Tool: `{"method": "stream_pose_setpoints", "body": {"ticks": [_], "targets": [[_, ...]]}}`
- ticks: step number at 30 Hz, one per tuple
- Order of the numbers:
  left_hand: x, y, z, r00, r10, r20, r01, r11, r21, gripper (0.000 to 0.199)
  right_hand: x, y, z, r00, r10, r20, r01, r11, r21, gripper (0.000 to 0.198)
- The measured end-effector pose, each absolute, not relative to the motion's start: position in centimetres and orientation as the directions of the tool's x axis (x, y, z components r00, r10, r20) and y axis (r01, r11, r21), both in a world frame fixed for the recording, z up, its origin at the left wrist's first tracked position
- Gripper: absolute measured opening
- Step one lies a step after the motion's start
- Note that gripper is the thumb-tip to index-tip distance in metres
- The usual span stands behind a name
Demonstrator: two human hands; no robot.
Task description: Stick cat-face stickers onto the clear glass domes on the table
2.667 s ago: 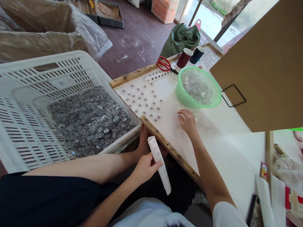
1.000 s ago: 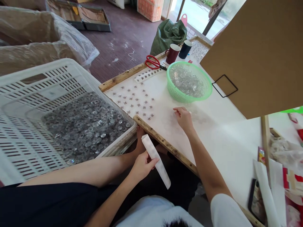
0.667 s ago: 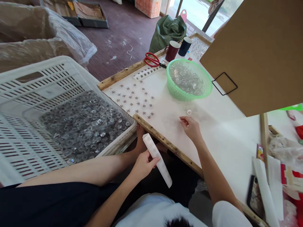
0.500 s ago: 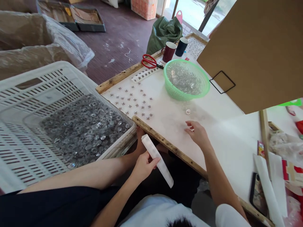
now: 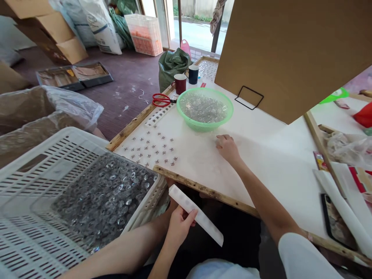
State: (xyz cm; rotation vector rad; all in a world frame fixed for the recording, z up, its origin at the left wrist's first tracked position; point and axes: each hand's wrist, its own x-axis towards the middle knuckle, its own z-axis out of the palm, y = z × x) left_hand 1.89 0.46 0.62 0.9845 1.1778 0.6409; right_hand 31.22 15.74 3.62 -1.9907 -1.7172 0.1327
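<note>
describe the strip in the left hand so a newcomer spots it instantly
Start at the white table and its near wooden edge. Below that edge, the left hand holds a narrow white strip. Unlike the patterned strip by the red-handled scissors, its visible side shows faint grey spots, not dark motifs.

One hand-held strip [image 5: 205, 223], two mugs [image 5: 180, 84], one pair of scissors [image 5: 171, 101], one phone [image 5: 338, 223]

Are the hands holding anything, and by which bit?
The left hand pinches a white strip about midway along, between thumb and fingers. Whether the right hand holds anything cannot be told.
</note>
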Motion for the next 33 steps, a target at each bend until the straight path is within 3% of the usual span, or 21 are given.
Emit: {"method": "stream_pose_setpoints", "body": {"ticks": [4,9,17,23,28,33], "targets": [[2.1,0.7,1.0,0.276,0.835,-0.476,0.074,0.476,0.876,0.042,31.0,15.4,2.9,0.165,0.948,0.271,0.903,-0.034,-0.429,0.031],[2.3,1.0,1.1,0.278,0.829,-0.485,0.076,0.485,0.871,0.044,31.3,13.5,3.0,0.127,0.945,0.3,0.883,0.03,-0.469,0.031],[2.1,0.6,-0.2,0.274,0.838,-0.472,0.088,0.467,0.88,0.044,32.8,10.3,1.9,0.285,0.952,0.114,0.572,-0.074,-0.817,0.024],[2.2,0.8,0.5,0.283,0.832,-0.477,0.093,0.471,0.877,0.039,34.8,8.0,2.1,0.313,0.947,0.071,0.71,-0.184,-0.68,0.026],[2.3,0.8,0.9,0.274,0.833,-0.48,0.104,0.471,0.876,0.04,35.2,7.5,1.9,0.183,0.97,0.161,0.856,-0.077,-0.511,0.04],[2.3,0.7,0.7,0.271,0.839,-0.472,0.108,0.461,0.881,0.04,34.4,8.3,1.8,0.137,0.978,0.156,0.865,-0.042,-0.5,0.035]]}}
